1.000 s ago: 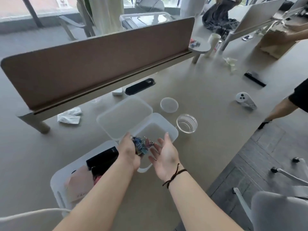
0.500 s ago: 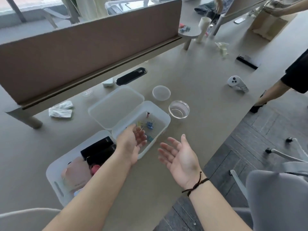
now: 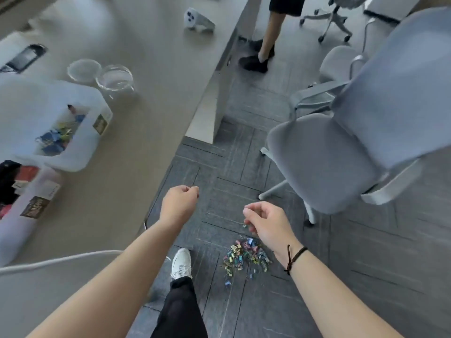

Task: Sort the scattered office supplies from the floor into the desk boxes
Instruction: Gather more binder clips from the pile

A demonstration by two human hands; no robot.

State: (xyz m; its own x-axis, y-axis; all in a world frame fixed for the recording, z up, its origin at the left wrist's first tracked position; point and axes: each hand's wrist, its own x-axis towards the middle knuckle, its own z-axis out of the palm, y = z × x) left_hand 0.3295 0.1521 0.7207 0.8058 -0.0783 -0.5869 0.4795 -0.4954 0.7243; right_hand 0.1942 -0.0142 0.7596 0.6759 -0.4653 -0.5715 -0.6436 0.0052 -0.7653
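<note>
With my left hand and right hand loosely curled and empty above the binder clips piled on the floor, a hasty scoop could scatter them.

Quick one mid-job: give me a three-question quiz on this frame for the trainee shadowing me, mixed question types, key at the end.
1. True or false: the pile of binder clips lies on the desk.
2. Which container already holds coloured clips? A) the white box B) the round clear jar C) the grey chair
3. Fill in: the white sneaker stands on the floor to the ____ of the clip pile in the picture.

Key: 1. False, it lies on the floor. 2. A. 3. Left.
</note>
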